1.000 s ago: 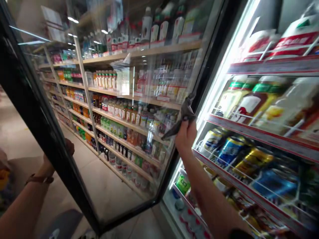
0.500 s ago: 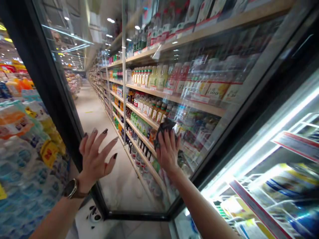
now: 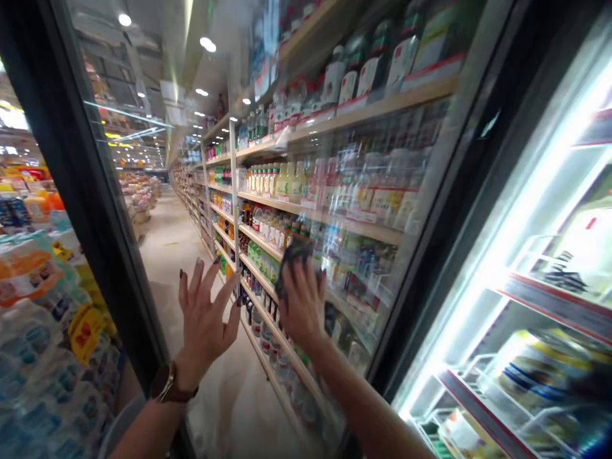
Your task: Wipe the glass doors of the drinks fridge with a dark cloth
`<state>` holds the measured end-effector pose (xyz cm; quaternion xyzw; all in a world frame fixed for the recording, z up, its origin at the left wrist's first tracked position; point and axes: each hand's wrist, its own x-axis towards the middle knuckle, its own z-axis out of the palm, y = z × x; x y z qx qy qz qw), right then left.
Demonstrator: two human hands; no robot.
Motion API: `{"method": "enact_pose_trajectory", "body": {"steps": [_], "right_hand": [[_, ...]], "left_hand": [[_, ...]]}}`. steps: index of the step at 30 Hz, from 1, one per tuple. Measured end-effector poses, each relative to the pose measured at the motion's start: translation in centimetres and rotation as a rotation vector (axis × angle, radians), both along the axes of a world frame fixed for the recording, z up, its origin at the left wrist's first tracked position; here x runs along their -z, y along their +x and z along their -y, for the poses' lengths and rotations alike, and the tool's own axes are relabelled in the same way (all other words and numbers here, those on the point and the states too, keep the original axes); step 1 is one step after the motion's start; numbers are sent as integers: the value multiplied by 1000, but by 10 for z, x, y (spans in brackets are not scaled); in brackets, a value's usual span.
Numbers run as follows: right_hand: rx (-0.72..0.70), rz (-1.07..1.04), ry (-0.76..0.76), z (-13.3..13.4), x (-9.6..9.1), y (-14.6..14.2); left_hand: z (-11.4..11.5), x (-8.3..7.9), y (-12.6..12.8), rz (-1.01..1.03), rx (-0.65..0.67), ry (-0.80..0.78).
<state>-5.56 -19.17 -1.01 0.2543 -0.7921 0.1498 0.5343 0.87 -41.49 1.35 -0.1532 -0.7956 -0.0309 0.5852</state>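
Right of the glass door (image 3: 363, 210), a white light strip (image 3: 526, 223) burns out to glare and washes the cooler shelves (image 3: 549, 293) beside it pale. Through the door, small ceiling lamps (image 3: 208, 43) light the aisle (image 3: 167, 255) evenly and warm. The door's black frame (image 3: 81, 210) is dark. My right hand (image 3: 301, 306) and the cloth (image 3: 291, 255) it presses on the door smear with motion blur; the edges of my view bend and soften.

Counted: hands, two: left hand (image 3: 205, 319), right hand (image 3: 301, 309). One dark cloth (image 3: 291, 255). One wristwatch (image 3: 165, 386). One glass cooler door (image 3: 86, 210). Two red-edged cooler shelves (image 3: 549, 294) in view. At least four round ceiling lights (image 3: 208, 43). Uncounted: bottles (image 3: 287, 182) on aisle shelving (image 3: 363, 111) — too many, too blurred.
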Motion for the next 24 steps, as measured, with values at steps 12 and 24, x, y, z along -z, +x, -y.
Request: {"method": "enact_pose_trajectory", "body": {"steps": [12, 24], "right_hand": [[124, -265, -210, -57, -224, -30], [-12, -361, 406, -78, -258, -42]], "left_hand": [[-2, -138, -22, -197, 40, -282], [39, -158, -12, -164, -49, -434]]}}
